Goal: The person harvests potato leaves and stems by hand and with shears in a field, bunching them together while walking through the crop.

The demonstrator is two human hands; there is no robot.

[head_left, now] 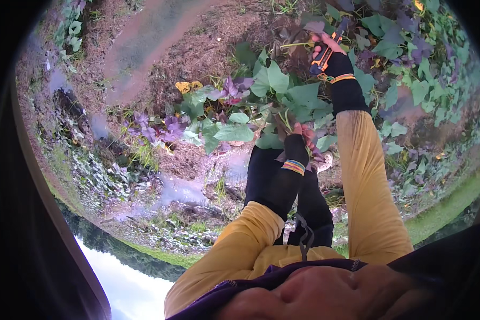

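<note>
My left hand (298, 143), in a black fingerless covering with a colourful band at the wrist, is closed round a bunch of leafy stems (286, 121) low in front of my legs. Green and purple leaves hang about its fingers. Farther out and to the right, my right hand (339, 65) grips an orange-and-black handled tool (323, 60); its working end is lost among leaves, so its exact kind is unclear. A pale green stem (297, 45) sticks out leftward beside the right fingertips. Broad green leaves (271, 79) spread between both hands.
Dense green and purple vines (418, 80) cover the ground at the right. Purple-leaved plants (162, 129) grow at the left on brown soil (197, 48) strewn with dry bits. My dark-trousered legs (316, 208) stand below the hands. Grass and trees lie along the lower rim.
</note>
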